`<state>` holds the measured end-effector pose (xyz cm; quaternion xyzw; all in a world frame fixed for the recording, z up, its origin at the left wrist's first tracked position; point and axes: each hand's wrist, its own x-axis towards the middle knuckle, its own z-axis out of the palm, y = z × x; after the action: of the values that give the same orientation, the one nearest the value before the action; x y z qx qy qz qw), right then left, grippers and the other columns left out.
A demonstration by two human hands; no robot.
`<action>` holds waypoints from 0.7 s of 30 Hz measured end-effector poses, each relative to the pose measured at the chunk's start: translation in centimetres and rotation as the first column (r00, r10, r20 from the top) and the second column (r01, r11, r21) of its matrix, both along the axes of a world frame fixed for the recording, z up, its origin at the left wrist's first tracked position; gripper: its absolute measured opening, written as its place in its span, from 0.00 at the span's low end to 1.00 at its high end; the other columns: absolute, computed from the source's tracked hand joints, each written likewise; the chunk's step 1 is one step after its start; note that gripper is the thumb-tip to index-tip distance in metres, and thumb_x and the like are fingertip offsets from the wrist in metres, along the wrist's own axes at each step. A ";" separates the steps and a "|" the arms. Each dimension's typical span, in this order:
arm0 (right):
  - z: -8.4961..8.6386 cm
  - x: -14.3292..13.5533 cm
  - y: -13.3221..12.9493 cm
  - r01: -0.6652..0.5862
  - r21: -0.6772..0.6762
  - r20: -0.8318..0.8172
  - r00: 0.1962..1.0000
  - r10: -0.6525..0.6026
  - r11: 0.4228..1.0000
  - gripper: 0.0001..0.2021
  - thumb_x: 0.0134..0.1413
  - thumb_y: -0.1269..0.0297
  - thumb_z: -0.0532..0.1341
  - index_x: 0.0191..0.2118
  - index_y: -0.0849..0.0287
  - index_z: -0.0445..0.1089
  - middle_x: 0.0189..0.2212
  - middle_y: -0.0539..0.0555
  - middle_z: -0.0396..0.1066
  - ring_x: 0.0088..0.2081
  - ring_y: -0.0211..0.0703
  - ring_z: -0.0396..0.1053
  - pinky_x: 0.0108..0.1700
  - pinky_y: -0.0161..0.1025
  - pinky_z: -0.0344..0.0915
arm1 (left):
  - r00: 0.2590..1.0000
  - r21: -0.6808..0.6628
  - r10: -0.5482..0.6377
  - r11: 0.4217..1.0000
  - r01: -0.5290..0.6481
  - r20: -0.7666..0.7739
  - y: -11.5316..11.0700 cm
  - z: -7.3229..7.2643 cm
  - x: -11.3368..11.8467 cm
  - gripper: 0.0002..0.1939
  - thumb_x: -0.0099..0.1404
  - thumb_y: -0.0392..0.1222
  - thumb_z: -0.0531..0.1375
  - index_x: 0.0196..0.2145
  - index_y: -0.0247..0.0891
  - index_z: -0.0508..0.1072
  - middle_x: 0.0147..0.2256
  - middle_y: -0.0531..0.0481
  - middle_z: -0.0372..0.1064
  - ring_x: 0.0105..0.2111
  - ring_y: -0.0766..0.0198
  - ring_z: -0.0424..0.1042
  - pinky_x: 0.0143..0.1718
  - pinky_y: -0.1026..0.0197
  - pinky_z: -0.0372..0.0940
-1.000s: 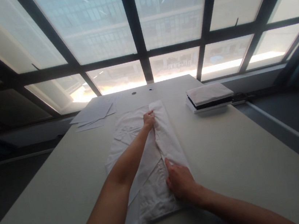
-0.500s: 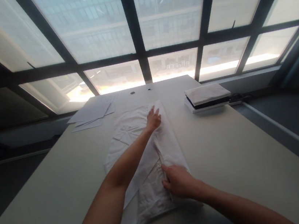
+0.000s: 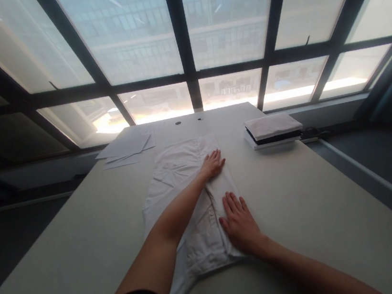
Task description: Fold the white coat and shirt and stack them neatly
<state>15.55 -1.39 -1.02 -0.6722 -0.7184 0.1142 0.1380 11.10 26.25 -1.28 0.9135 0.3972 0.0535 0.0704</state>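
A white garment (image 3: 173, 169) lies on the white table, its right side folded over into a long strip. My left hand (image 3: 213, 163) rests flat on the upper part of that strip, fingers spread, with the forearm crossing over the cloth. Lower down, my right hand (image 3: 240, 223) presses flat on the same strip near its right edge, fingers stretched out. Small wrinkles and a row of buttons show beside the strip. Part of the cloth is hidden under my left arm.
A stack of folded white and black cloth (image 3: 273, 127) sits at the table's back right. Sheets of paper (image 3: 125, 146) lie at the back left. The table (image 3: 316, 208) reaches toward large windows; two small holes are near its far edge.
My right hand has let go of the cloth's inner edge and opened flat on the strip. My left hand has moved slightly right and nearer along the strip.
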 end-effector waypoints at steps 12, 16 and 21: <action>-0.5 -0.6 -5.3 -0.120 0.055 0.012 0.993 0.119 0.991 0.32 0.66 0.61 0.50 0.71 0.70 0.46 0.71 0.61 0.33 0.71 0.53 0.30 0.71 0.54 0.35 | 0.999 0.027 -0.021 0.999 0.022 -0.031 -1.6 -1.4 -0.3 0.39 0.72 0.62 0.35 0.70 0.32 0.44 0.71 0.39 0.37 0.70 0.51 0.37 0.68 0.42 0.38; -1.0 -0.9 -7.9 -0.211 0.064 0.016 0.977 0.211 0.975 0.34 0.64 0.63 0.50 0.71 0.70 0.42 0.71 0.61 0.31 0.71 0.54 0.29 0.70 0.54 0.38 | 0.995 -0.011 -0.088 0.996 0.088 -0.041 -0.7 -1.0 -0.5 0.39 0.72 0.63 0.35 0.70 0.32 0.45 0.71 0.39 0.38 0.70 0.52 0.38 0.68 0.43 0.39; -1.3 -1.0 -8.5 -0.231 0.064 0.026 0.973 0.230 0.971 0.34 0.63 0.67 0.51 0.72 0.69 0.40 0.71 0.60 0.30 0.71 0.54 0.28 0.70 0.55 0.38 | 0.985 -0.059 -0.154 0.987 0.149 -0.073 3.7 0.3 0.8 0.32 0.75 0.56 0.34 0.69 0.39 0.49 0.71 0.44 0.40 0.70 0.57 0.40 0.67 0.45 0.41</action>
<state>14.60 -9.84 -2.32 -0.5802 -0.7963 0.0991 0.1394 11.88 29.97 -0.94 0.9402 0.3303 0.0021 0.0832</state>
